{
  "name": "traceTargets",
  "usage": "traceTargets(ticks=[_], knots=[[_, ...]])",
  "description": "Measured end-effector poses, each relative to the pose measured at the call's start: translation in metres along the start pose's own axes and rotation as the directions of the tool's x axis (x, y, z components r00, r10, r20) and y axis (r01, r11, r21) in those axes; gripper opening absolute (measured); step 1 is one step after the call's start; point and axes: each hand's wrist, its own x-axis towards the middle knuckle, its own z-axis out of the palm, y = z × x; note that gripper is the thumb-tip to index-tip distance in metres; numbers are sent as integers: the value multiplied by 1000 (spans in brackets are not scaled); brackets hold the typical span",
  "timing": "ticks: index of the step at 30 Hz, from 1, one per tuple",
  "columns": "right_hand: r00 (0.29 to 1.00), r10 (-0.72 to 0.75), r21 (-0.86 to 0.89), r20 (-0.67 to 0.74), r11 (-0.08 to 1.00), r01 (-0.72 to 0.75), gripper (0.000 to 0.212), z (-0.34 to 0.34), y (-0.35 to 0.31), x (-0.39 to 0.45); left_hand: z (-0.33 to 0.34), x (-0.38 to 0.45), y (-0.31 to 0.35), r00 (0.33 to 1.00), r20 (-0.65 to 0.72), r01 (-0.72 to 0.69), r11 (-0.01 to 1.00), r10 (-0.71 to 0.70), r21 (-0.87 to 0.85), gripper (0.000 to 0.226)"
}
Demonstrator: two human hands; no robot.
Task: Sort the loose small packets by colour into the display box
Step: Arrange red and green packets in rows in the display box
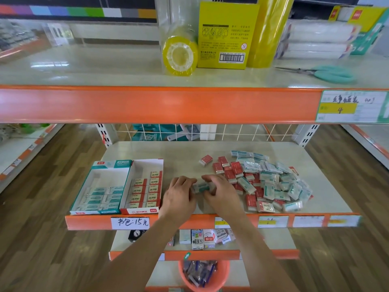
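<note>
On the middle shelf my left hand and my right hand meet over a teal-and-white packet, fingers of both curled round its ends. A heap of loose red and teal packets lies to the right of my right hand. One red packet sits apart behind the hands. At the left stand two open display boxes side by side: a teal box with teal packets in its front half, and a red box filled with rows of red packets.
The orange shelf edge with price tags runs just below my wrists. The upper shelf carries yellow tape rolls, a yellow carton and teal scissors. Below are small cartons and an orange bucket.
</note>
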Motion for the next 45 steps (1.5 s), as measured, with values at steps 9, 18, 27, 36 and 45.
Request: traceTargets(ticks=[9,18,27,36,45], knots=[[1000,28,38,-14,999,-27,45,-1,2,1,0,-1,1,998,30,-64,996,62,66,38],[997,48,83,-54,996,-43,40,-1,3,0,-1,4,3,997,76,6,999,-9,42,34],[999,46,158,24,986,-49,42,-8,0,0,-5,6,6,999,36,-23,997,21,74,26],[1000,5,112,25,994,-8,52,-4,-3,2,-9,11,8,997,13,-75,992,74,102,27],[997,80,60,6,995,-80,50,-1,-9,8,-32,21,-4,986,-100,-121,987,132,110,18]])
